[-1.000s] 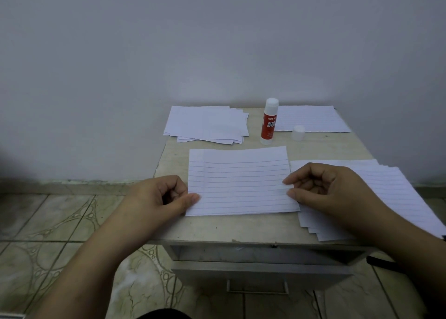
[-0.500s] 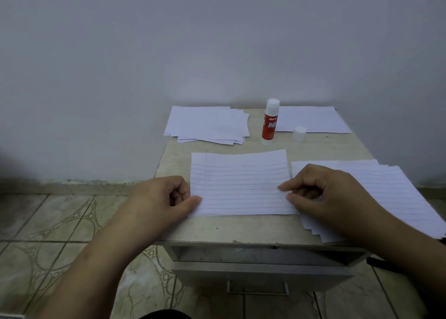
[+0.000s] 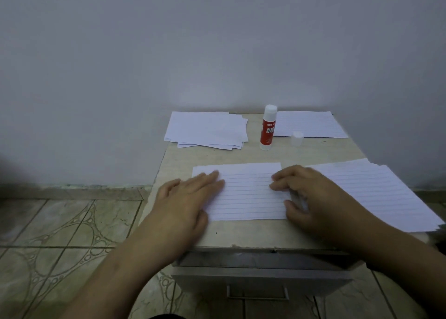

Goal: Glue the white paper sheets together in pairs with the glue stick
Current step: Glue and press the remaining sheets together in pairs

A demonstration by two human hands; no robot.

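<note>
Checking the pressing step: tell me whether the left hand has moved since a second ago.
Yes. The left hand has slid right from the left edge of the lined sheet onto it, now lying flat, toward the glue stick side.

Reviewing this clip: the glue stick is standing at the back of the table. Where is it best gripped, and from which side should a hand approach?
Likely the red body of the glue stick, with a hand coming from the front. It stands upright and uncapped, its cap beside it, so the white tip is best avoided. Paper stacks flank it left and right, while the front is open.
</note>
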